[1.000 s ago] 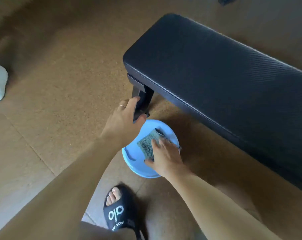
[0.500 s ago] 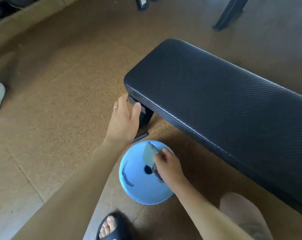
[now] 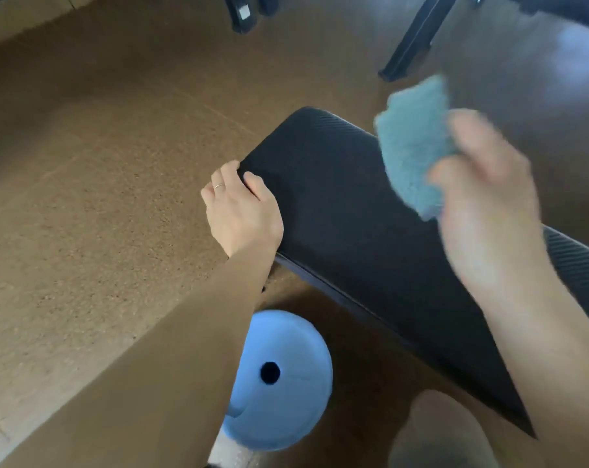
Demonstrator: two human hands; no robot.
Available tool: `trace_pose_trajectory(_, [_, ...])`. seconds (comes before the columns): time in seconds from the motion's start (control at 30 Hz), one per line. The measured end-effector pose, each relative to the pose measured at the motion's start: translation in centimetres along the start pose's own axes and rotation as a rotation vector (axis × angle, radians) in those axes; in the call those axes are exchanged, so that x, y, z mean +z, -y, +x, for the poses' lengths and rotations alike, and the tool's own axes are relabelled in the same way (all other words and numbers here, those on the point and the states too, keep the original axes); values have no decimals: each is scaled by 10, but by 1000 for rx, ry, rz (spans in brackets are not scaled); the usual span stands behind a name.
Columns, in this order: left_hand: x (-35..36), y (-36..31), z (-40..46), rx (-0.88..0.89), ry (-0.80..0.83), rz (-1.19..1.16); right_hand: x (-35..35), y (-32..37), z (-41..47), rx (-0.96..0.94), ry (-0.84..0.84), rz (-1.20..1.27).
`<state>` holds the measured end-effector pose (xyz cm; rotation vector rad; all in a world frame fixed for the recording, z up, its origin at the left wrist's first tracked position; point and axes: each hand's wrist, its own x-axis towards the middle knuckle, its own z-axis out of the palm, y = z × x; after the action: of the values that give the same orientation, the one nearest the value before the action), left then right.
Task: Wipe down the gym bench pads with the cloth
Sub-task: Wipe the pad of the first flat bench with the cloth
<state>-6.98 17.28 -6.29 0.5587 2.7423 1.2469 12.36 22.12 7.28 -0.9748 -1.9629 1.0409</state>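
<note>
A black padded gym bench [image 3: 340, 211] runs from the centre toward the lower right. My left hand [image 3: 240, 211] rests on the pad's near-left corner, fingers curled over its edge, a ring on one finger. My right hand [image 3: 482, 201], blurred by motion, is raised above the pad and grips a blue-grey cloth [image 3: 414, 143] that hangs over the bench's top surface. The cloth is in the air, apart from the pad.
A light blue round basin [image 3: 286, 383] with a dark hole sits on the cork floor below the bench. My knee [image 3: 441, 430] is at the lower right. Black equipment legs [image 3: 411, 38] and another dark foot [image 3: 244, 11] stand at the back.
My right hand lifted the cloth out of the blue basin and up over the bench. My left hand moved from the bench leg onto the pad's corner. The view tilted up.
</note>
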Motion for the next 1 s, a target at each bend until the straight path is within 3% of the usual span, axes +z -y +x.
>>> trace_pose_trajectory(0.07, [1,4,1,-3,-3,-27,20,-25,7,-134,235,-421])
trace_pose_trajectory(0.13, [1,6,2,5,-9,-45,40,-54,3,-171,453,-617])
trace_pose_trajectory(0.3, [4,8,2,14,-56,-70,75,-92,-5,-228,553,-802])
trace_pose_trajectory(0.67, [6,13,3,32,-82,-78,126,-88,105,-181,704,-763])
trace_pose_trajectory(0.9, [4,13,3,3,-71,-105,36,-93,-38,-332,732,-755])
trace_pose_trajectory(1.0, [3,11,3,5,-65,-99,21,-97,-55,-322,744,-793])
